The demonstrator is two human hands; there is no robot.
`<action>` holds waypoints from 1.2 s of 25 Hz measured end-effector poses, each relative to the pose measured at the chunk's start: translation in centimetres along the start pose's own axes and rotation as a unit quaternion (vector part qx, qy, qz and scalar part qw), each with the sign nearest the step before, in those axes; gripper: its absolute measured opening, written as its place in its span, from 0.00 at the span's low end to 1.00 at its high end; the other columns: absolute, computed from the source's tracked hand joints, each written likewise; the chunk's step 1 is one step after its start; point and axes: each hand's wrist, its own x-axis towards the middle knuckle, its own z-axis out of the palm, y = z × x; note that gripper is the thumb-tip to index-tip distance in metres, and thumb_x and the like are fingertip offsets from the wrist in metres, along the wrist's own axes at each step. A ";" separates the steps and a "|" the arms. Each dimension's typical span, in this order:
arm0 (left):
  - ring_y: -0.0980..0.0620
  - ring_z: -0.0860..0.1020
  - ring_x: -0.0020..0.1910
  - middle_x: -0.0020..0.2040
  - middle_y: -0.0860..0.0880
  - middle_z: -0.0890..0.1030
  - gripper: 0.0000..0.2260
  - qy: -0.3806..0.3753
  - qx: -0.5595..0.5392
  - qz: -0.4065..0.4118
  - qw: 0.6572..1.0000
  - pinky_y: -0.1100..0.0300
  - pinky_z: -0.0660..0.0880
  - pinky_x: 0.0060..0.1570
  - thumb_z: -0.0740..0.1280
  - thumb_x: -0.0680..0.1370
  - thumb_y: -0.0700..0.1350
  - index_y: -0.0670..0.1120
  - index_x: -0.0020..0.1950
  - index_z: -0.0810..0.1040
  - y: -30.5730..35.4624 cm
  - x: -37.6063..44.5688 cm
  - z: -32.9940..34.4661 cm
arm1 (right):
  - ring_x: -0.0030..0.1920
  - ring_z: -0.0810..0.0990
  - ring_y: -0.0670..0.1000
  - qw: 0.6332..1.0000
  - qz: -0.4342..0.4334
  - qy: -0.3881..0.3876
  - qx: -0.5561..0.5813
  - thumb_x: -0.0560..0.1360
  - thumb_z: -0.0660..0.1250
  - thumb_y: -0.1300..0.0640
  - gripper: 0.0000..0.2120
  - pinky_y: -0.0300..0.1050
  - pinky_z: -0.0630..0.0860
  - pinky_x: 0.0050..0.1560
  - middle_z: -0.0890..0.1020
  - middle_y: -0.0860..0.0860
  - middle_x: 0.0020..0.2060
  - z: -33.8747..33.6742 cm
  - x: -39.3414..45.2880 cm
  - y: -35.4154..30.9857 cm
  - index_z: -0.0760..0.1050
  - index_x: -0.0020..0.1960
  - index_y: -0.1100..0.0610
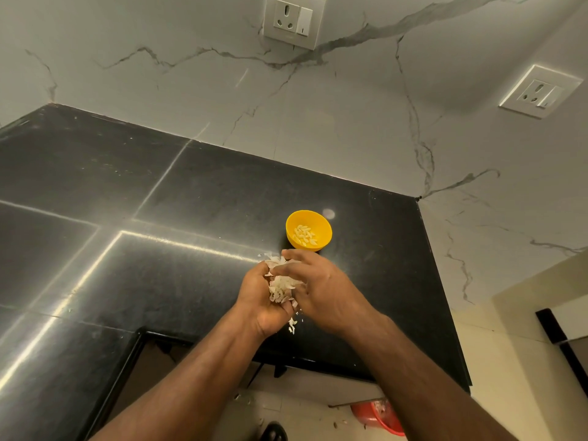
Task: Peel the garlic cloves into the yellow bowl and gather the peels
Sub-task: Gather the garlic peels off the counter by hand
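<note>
A small yellow bowl (321, 224) stands on the black counter and holds several peeled garlic cloves (304, 234). Just in front of it, above the counter, both hands hold a heap of white garlic peels (283, 283) between them. My left hand (259, 299) cups the heap from the left with curled fingers. My right hand (321, 289) closes over it from the right, its fingers laid across the top. A few scraps of peel hang loose below the hands. A few scraps also lie beside my right hand's fingertips.
The black stone counter (159, 218) runs back to a marbled white wall with two wall sockets (293, 20). The counter's front edge lies under my forearms. On the floor below stands a red bin (380, 416) with bits of peel around it.
</note>
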 end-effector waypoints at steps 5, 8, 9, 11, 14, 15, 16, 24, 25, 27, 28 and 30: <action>0.45 0.81 0.49 0.48 0.44 0.83 0.15 0.004 0.020 -0.004 1.000 0.55 0.72 0.47 0.58 0.80 0.47 0.42 0.50 0.82 0.2 0.6 -0.1 | 0.68 0.74 0.51 1.000 -0.004 -0.009 -0.001 0.75 0.67 0.67 0.29 0.50 0.76 0.64 0.68 0.43 0.73 0.7 0.2 0.0 0.71 0.71 0.44; 0.49 0.81 0.43 0.44 0.46 0.83 0.11 -0.013 0.018 -0.007 1.000 0.60 0.76 0.37 0.61 0.76 0.45 0.43 0.48 0.82 0.4 0.7 0.1 | 0.55 0.79 0.52 0.999 -0.001 0.032 0.017 0.72 0.69 0.66 0.28 0.52 0.80 0.52 0.70 0.43 0.64 0.8 0.5 0.3 0.70 0.67 0.46; 0.50 0.81 0.40 0.44 0.46 0.83 0.11 -0.017 0.007 -0.007 1.000 0.62 0.76 0.35 0.61 0.75 0.44 0.42 0.49 0.82 0.4 0.7 0.2 | 0.52 0.78 0.51 0.998 0.002 0.053 0.031 0.71 0.70 0.66 0.26 0.51 0.80 0.50 0.71 0.43 0.60 0.7 0.8 0.5 0.70 0.65 0.46; 0.51 0.80 0.36 0.43 0.45 0.83 0.11 -0.009 -0.019 -0.004 1.000 0.63 0.75 0.36 0.61 0.75 0.43 0.42 0.47 0.82 0.4 0.8 0.1 | 0.50 0.77 0.48 0.996 0.016 0.073 0.052 0.72 0.70 0.65 0.21 0.49 0.78 0.49 0.75 0.42 0.53 0.8 1.1 0.6 0.72 0.60 0.47; 0.51 0.79 0.36 0.38 0.46 0.80 0.12 0.016 -0.008 0.002 1.000 0.61 0.72 0.43 0.59 0.77 0.43 0.42 0.41 0.80 0.4 1.1 -0.2 | 0.52 0.80 0.51 0.999 0.008 0.041 0.026 0.74 0.69 0.64 0.14 0.45 0.78 0.53 0.82 0.48 0.52 1.4 1.2 0.6 0.79 0.57 0.52; 0.51 0.79 0.35 0.36 0.46 0.79 0.13 0.020 -0.010 0.003 1.000 0.62 0.72 0.41 0.58 0.79 0.44 0.42 0.40 0.79 0.5 1.1 -0.2 | 0.55 0.80 0.51 0.998 -0.007 0.053 0.029 0.74 0.70 0.65 0.13 0.42 0.77 0.55 0.84 0.50 0.53 1.6 1.2 0.7 0.82 0.56 0.54; 0.50 0.79 0.34 0.36 0.46 0.79 0.14 0.022 -0.017 0.004 1.000 0.62 0.74 0.38 0.58 0.79 0.44 0.42 0.40 0.79 0.7 1.0 -0.3 | 0.56 0.80 0.49 0.995 -0.021 0.080 0.048 0.73 0.70 0.67 0.13 0.37 0.76 0.58 0.84 0.50 0.55 1.5 1.1 0.9 0.83 0.55 0.56; 0.47 0.83 0.38 0.41 0.43 0.83 0.15 0.022 -0.022 0.004 1.000 0.58 0.81 0.38 0.57 0.81 0.42 0.40 0.44 0.81 0.6 0.7 -0.1 | 0.48 0.81 0.47 0.986 0.012 0.149 0.079 0.71 0.73 0.66 0.12 0.44 0.79 0.51 0.86 0.49 0.45 2.2 1.9 1.0 0.85 0.51 0.55; 0.48 0.82 0.38 0.41 0.43 0.82 0.12 0.019 -0.023 0.002 1.000 0.58 0.81 0.38 0.58 0.79 0.42 0.40 0.45 0.80 0.7 0.6 -0.1 | 0.49 0.80 0.49 0.987 0.004 0.146 0.059 0.71 0.73 0.66 0.11 0.44 0.78 0.52 0.86 0.49 0.46 2.3 1.9 0.9 0.85 0.51 0.55; 0.47 0.82 0.39 0.41 0.44 0.81 0.09 0.019 -0.027 0.006 0.999 0.58 0.81 0.38 0.59 0.78 0.41 0.41 0.47 0.79 0.9 0.3 -0.2 | 0.54 0.80 0.46 0.987 -0.002 0.142 0.070 0.73 0.69 0.67 0.13 0.38 0.75 0.56 0.86 0.49 0.50 2.1 1.9 1.0 0.85 0.54 0.55; 0.46 0.83 0.40 0.42 0.42 0.82 0.10 0.021 -0.030 0.009 0.999 0.56 0.82 0.39 0.58 0.80 0.42 0.40 0.48 0.79 1.0 0.3 -0.4 | 0.56 0.80 0.42 0.984 0.007 0.148 0.101 0.74 0.67 0.68 0.15 0.33 0.74 0.58 0.85 0.47 0.52 1.8 1.8 1.1 0.85 0.55 0.55; 0.42 0.85 0.42 0.46 0.39 0.84 0.13 0.043 -0.037 0.015 0.998 0.50 0.84 0.43 0.57 0.83 0.44 0.39 0.51 0.79 1.5 0.1 -0.8 | 0.53 0.79 0.34 0.968 0.057 0.186 0.160 0.77 0.67 0.65 0.13 0.28 0.73 0.54 0.84 0.42 0.51 1.5 1.1 2.4 0.84 0.57 0.53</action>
